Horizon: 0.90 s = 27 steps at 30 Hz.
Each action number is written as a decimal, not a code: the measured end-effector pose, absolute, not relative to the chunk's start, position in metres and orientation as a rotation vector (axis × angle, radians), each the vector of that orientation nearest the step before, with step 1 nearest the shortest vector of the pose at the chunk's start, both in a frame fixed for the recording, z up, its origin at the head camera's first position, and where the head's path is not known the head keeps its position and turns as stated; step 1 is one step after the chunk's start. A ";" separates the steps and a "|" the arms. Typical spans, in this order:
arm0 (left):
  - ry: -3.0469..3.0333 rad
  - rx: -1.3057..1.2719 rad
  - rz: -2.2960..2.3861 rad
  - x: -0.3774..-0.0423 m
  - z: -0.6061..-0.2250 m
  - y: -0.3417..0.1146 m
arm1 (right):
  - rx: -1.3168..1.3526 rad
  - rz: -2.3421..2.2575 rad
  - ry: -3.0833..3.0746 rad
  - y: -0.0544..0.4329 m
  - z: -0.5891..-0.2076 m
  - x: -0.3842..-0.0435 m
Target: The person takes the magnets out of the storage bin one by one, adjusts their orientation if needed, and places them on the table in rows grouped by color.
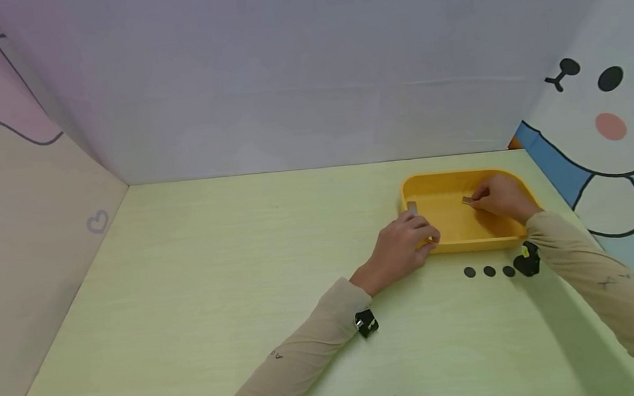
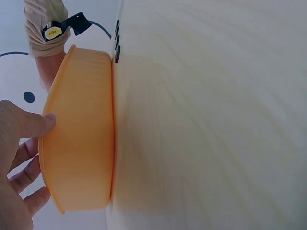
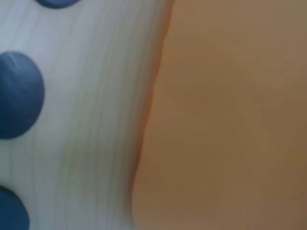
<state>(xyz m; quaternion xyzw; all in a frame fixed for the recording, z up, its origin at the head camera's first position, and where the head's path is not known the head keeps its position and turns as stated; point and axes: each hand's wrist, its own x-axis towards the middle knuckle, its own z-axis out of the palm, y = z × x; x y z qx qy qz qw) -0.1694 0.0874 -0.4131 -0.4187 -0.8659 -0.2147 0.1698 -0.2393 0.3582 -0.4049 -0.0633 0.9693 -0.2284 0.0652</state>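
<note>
A yellow tray (image 1: 474, 246) stands at the right rear of the table. My left hand (image 1: 400, 247) holds its left rim; in the left wrist view the thumb (image 2: 45, 124) lies on the outer wall and the other fingers reach over the rim. Inside the tray, my right hand (image 1: 500, 197) pinches a small flat brownish piece (image 1: 467, 200) above the floor. A grey rectangular strip (image 1: 411, 207) shows against the inner left wall, just beyond my left fingers. The right wrist view shows only the tray's outer wall (image 3: 225, 115) and the table, with the right hand out of sight.
Flat black discs lie in a row in front of the tray, among them a left one (image 1: 470, 272), a middle one (image 1: 489, 271) and one by the right wrist camera (image 1: 508, 272). Printed panels (image 1: 611, 128) border the table (image 1: 214, 251) at the sides and back.
</note>
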 end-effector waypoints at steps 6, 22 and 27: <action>-2.453 -1.191 -0.620 -0.168 -0.411 0.087 | -0.187 -0.719 2.859 0.362 -0.405 -0.243; -2.467 -1.183 -0.632 -0.169 -0.410 0.086 | -0.180 -0.783 2.740 0.356 -0.400 -0.243; -2.485 -1.170 -0.629 -0.169 -0.409 0.086 | -0.208 -0.783 2.719 0.353 -0.398 -0.242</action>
